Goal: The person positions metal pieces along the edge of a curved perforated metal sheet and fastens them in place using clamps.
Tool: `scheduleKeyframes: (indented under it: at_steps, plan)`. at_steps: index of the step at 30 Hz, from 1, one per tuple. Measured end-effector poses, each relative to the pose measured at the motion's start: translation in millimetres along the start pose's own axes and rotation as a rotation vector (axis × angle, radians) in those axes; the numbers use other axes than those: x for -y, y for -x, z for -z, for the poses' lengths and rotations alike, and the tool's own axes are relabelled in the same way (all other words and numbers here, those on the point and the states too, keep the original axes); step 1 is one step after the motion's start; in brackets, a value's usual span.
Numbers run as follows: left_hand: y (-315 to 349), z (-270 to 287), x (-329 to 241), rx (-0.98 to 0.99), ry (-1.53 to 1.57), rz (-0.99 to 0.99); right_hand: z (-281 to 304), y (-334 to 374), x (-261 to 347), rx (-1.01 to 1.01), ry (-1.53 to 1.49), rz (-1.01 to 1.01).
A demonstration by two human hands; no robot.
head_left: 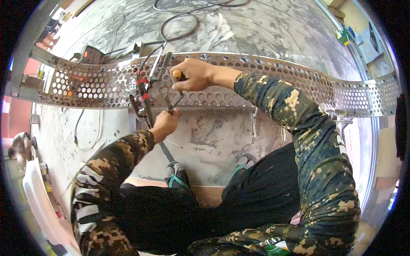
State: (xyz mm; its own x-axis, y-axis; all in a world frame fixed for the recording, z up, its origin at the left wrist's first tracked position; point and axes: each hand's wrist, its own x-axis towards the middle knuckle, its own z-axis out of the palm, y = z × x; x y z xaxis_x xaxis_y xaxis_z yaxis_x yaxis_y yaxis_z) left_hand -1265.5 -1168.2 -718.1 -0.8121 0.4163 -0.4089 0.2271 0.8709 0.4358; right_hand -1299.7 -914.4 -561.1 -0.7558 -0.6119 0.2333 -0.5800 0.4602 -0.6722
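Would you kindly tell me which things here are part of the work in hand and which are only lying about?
In use: perforated metal tray; screwdriver in right hand; pliers in left hand; red-marked clamp.
Lying about: black cable; device with red display.

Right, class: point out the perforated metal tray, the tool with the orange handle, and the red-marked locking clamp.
perforated metal tray (277, 79), head view, on its holed upper face.
orange-handled tool (176, 75), head view, on the handle end showing above the right hand's fingers.
locking clamp (143, 89), head view, on its red-marked body.

Perforated tray (239, 85) is dull galvanised metal; screwdriver handle (177, 75) glossy plastic.
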Motion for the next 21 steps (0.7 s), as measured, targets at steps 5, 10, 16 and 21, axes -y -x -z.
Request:
scheduleKeyframes:
  at_steps: [5,10,16,21]
  plan:
    - [24,-19,-88,-0.102,0.313,0.279,-4,27,-31,-0.033,-0.013,0.106]
    - [23,-28,-115,-0.098,0.467,0.29,-3,45,-39,-0.052,0.021,0.158]
    - [25,-50,-127,-0.534,0.585,0.051,7,47,-46,0.015,0.013,0.076]
    - [25,-40,-114,-0.768,0.389,-0.141,2,46,-32,0.081,0.174,0.066]
